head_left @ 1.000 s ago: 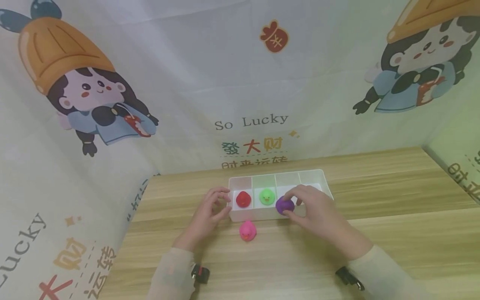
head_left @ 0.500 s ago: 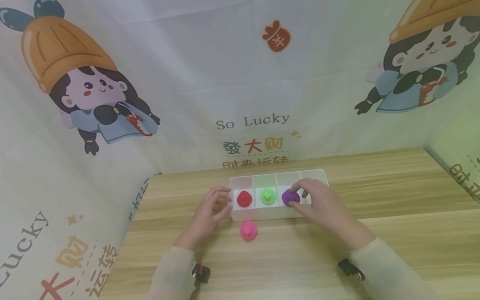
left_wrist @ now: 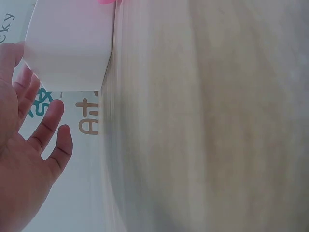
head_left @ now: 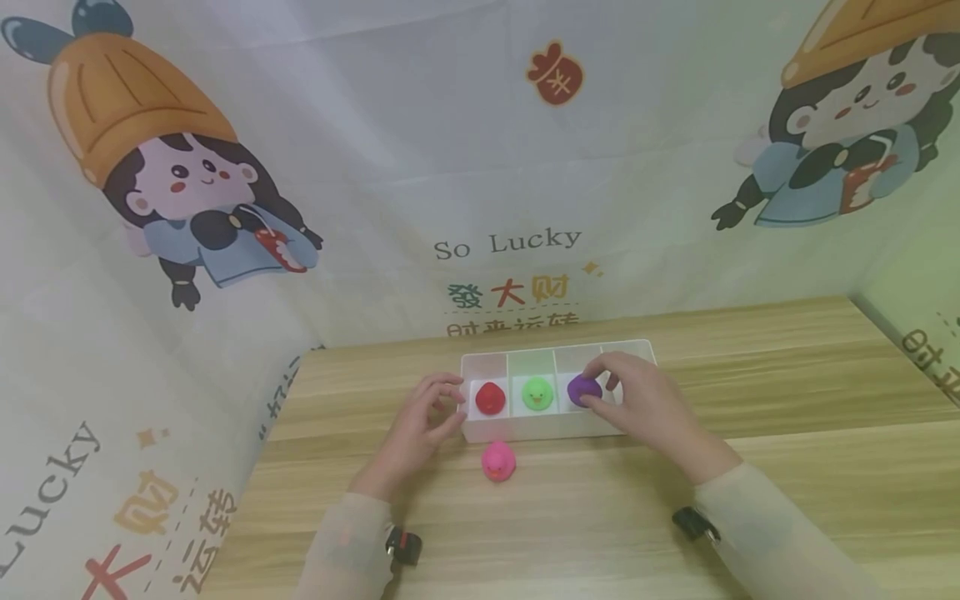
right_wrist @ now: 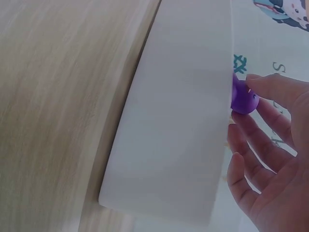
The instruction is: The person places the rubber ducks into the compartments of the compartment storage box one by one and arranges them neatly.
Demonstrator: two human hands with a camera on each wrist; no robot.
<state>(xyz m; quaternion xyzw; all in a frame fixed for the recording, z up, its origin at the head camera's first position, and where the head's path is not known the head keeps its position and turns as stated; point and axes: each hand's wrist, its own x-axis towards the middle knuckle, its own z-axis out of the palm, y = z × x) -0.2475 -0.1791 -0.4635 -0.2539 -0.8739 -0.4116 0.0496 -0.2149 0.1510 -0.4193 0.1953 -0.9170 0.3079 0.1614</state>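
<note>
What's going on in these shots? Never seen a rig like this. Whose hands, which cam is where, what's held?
No robot here: these are a person's bare hands. The wide picture comes from a camera on the head, looking forward and down; the other two come from cameras on each wrist.

On the wooden table stands a white divided tray. From its left end, the red toy and green duck sit in the first two compartments. The pink duck is on the table in front.

The right hand pinches the purple toy at the third compartment. The left hand is at the tray's left end, holding no toy.
</note>
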